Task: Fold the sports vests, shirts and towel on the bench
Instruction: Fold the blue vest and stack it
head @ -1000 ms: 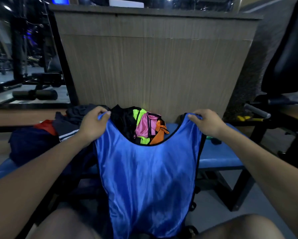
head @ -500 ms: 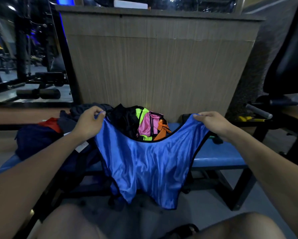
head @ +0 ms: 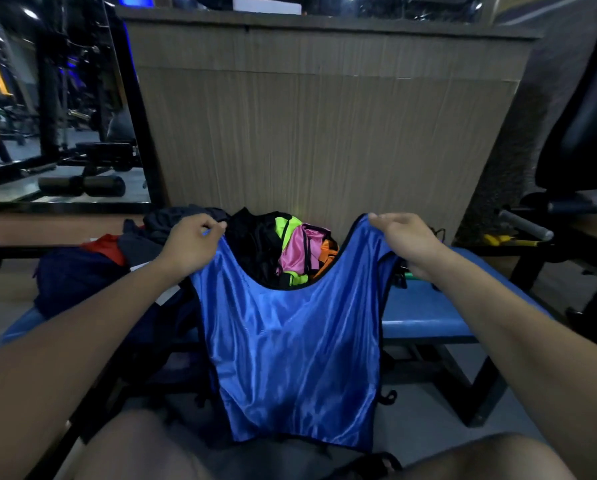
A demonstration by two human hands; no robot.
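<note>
A shiny blue sports vest (head: 297, 348) with black trim hangs spread in front of me, its hem reaching down to my knees. My left hand (head: 189, 244) pinches its left shoulder strap and my right hand (head: 408, 242) pinches the right one. Behind the vest, on the blue padded bench (head: 425, 306), lies a heap of garments: black, neon green, pink (head: 300, 251) and orange pieces. Dark navy, grey and red clothes (head: 93, 271) are piled on the bench's left part.
A wood-panel counter wall (head: 324, 133) rises straight behind the bench. Gym machines and a foam roller pad (head: 82, 185) stand at the left. A black seat and metal frame (head: 574, 140) stand at the right, with a yellow-handled tool (head: 508, 241) beside it.
Half a second ago the vest sagged crumpled with its lower part bunched up; now it hangs straight and flat. Both hands have kept their hold on the straps and lifted slightly.
</note>
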